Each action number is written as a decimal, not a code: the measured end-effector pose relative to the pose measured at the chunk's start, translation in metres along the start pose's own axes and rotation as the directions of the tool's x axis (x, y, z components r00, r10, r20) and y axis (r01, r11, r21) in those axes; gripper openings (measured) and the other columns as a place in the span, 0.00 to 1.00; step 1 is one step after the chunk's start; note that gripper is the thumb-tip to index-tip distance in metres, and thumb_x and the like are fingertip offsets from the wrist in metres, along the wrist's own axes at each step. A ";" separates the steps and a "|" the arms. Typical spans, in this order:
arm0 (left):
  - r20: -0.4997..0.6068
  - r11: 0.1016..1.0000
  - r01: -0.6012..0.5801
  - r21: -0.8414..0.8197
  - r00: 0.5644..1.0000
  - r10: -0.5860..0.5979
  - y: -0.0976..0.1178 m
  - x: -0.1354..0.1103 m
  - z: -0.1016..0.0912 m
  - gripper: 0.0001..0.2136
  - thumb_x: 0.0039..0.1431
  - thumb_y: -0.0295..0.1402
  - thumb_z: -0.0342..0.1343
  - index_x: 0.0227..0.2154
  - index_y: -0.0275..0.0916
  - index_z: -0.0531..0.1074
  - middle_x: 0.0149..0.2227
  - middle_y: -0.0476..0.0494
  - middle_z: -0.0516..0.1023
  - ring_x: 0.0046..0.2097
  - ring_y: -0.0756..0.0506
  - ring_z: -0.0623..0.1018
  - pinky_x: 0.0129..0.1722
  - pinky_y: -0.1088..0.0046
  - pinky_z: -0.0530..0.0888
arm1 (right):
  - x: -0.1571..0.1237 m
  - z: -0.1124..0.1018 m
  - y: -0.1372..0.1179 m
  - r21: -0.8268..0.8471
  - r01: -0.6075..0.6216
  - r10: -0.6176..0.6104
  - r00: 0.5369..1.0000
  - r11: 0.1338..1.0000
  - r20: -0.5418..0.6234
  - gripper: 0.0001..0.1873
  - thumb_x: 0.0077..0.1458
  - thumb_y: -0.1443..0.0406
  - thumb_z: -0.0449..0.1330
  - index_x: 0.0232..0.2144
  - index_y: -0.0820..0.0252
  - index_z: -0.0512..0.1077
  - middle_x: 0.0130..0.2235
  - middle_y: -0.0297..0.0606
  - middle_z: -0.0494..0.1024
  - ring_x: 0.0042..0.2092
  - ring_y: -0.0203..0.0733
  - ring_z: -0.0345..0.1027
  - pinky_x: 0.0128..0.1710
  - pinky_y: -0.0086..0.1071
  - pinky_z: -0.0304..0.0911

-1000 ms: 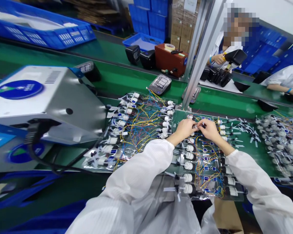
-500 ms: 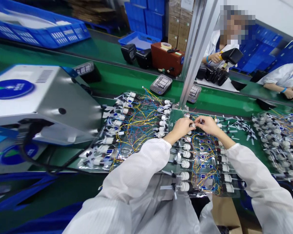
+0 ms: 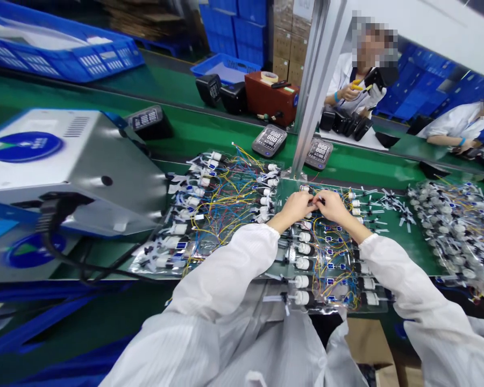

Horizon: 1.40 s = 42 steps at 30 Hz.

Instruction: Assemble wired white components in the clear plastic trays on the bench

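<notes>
My left hand [image 3: 297,207] and my right hand [image 3: 331,205] meet fingertip to fingertip above the far part of a clear plastic tray [image 3: 320,309]. Both are closed in a pinch around something small, which the fingers hide. Under and in front of them, the tray holds two columns of small white-and-black cylindrical parts, like mini pumps or motors [image 3: 302,297], with thin white strips at their ends. Yellow, blue and red wires [image 3: 326,269] and small blue boards run between the columns.
Left lies another tray of wired parts [image 3: 221,209], beside a grey metal machine [image 3: 116,177] with a black cable. Right are loose white strips [image 3: 395,204] and a heap of parts [image 3: 460,231]. Display units [image 3: 269,141] stand behind a metal post [image 3: 312,91]. Co-workers sit across.
My hands have drawn closer together, and the small white piece seen between them before is now hidden. The view has shifted slightly. A co-worker opposite has raised a black unit.
</notes>
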<state>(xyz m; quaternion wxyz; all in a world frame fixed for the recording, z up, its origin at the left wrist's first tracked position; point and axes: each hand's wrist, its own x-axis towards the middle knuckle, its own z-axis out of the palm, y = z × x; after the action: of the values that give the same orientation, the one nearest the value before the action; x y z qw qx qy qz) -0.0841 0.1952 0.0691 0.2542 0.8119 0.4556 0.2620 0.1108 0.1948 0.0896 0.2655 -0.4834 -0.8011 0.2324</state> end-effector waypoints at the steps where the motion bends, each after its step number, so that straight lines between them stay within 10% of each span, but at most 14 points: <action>1: -0.014 1.000 0.002 -0.014 1.000 -0.002 0.002 0.000 -0.002 0.08 0.63 0.37 0.65 0.40 0.38 0.82 0.40 0.40 0.82 0.45 0.41 0.81 0.49 0.68 0.75 | -0.001 -0.002 0.001 0.020 -0.002 0.002 1.000 1.000 0.001 0.08 0.53 0.71 0.63 0.36 0.55 0.78 0.39 0.38 0.83 0.42 0.46 0.77 0.51 0.41 0.70; 5: -0.088 0.995 0.074 -0.070 0.993 -0.080 0.008 0.002 -0.013 0.09 0.66 0.32 0.59 0.47 0.36 0.78 0.45 0.37 0.84 0.44 0.43 0.82 0.47 0.69 0.76 | -0.006 -0.007 0.005 0.096 -0.009 0.012 0.999 0.995 -0.034 0.18 0.54 0.67 0.65 0.49 0.58 0.74 0.48 0.42 0.83 0.41 0.42 0.79 0.42 0.36 0.74; 17: 0.070 0.979 0.155 -0.135 0.987 -0.147 0.016 -0.010 -0.046 0.08 0.60 0.31 0.63 0.42 0.38 0.80 0.39 0.42 0.87 0.36 0.44 0.84 0.38 0.72 0.79 | -0.007 0.033 -0.011 -0.057 0.062 -0.067 0.994 0.996 -0.083 0.10 0.58 0.65 0.69 0.42 0.58 0.75 0.41 0.39 0.80 0.41 0.44 0.75 0.45 0.37 0.71; 23: -0.168 0.968 0.195 -0.160 0.961 -0.221 0.036 -0.013 -0.074 0.22 0.65 0.34 0.61 0.60 0.33 0.71 0.55 0.29 0.83 0.44 0.43 0.85 0.48 0.66 0.80 | -0.005 0.024 -0.032 -0.264 0.082 -0.091 0.996 0.961 -0.021 0.03 0.67 0.67 0.61 0.43 0.60 0.73 0.45 0.44 0.78 0.46 0.45 0.74 0.51 0.36 0.70; 29: -0.391 0.983 0.027 -0.180 0.915 -0.097 0.057 -0.009 -0.115 0.21 0.74 0.44 0.47 0.30 0.38 0.76 0.30 0.44 0.81 0.34 0.46 0.80 0.40 0.70 0.76 | 0.001 0.009 -0.049 -0.453 0.071 -0.029 0.995 0.889 0.098 0.11 0.68 0.70 0.55 0.51 0.64 0.73 0.51 0.52 0.77 0.49 0.49 0.76 0.51 0.37 0.71; 36: -0.185 0.999 -0.017 -0.032 0.983 0.011 0.070 0.022 -0.104 0.16 0.71 0.28 0.46 0.53 0.36 0.76 0.47 0.38 0.85 0.44 0.44 0.84 0.48 0.68 0.79 | 0.016 0.029 -0.054 -0.496 0.134 0.005 0.963 0.858 0.269 0.08 0.62 0.72 0.61 0.41 0.65 0.80 0.54 0.53 0.79 0.52 0.50 0.77 0.54 0.36 0.69; 42: -0.006 0.959 0.123 0.255 0.992 -0.126 0.042 0.031 -0.092 0.16 0.71 0.30 0.50 0.52 0.35 0.80 0.53 0.31 0.84 0.55 0.39 0.83 0.58 0.67 0.75 | 0.004 -0.009 -0.053 -0.398 0.123 -0.041 0.977 0.909 0.210 0.15 0.63 0.69 0.64 0.52 0.65 0.79 0.51 0.45 0.83 0.49 0.42 0.75 0.54 0.31 0.67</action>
<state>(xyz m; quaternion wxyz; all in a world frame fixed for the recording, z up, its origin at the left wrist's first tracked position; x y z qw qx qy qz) -0.1050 0.2190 0.1697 0.1659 0.8088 0.5345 0.1807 0.0807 0.1770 0.1302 0.0876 -0.4686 -0.8739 0.0949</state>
